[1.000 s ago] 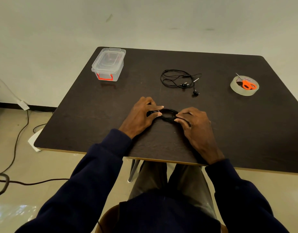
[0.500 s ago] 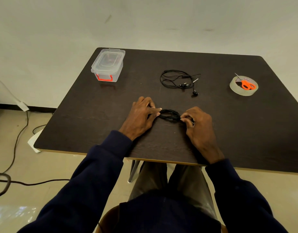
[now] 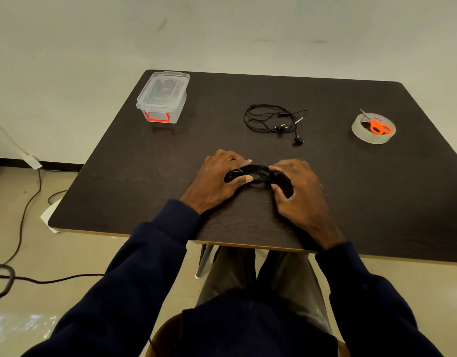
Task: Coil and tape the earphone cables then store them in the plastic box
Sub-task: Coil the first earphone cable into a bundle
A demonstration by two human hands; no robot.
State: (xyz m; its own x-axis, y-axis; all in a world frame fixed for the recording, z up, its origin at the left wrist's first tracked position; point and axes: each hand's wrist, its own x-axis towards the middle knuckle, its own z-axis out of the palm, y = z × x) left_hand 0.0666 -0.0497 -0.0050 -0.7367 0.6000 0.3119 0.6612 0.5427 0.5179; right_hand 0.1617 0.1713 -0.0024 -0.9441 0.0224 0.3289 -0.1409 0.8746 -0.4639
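Observation:
A coiled black earphone cable lies on the dark table near the front edge. My left hand pinches its left end between thumb and fingers. On the coil's right end my right hand grips with its fingertips. A second black earphone lies loose and tangled farther back at the table's middle. The clear plastic box, lid shut with an orange latch, stands at the back left. A roll of clear tape sits at the back right.
Small orange-handled scissors rest inside the tape roll. Black cables run over the floor on the left. The wall rises behind the table.
Both hands have shifted slightly on the coil, drawing closer together and squeezing it tighter. Everything else on the table stays where it was.

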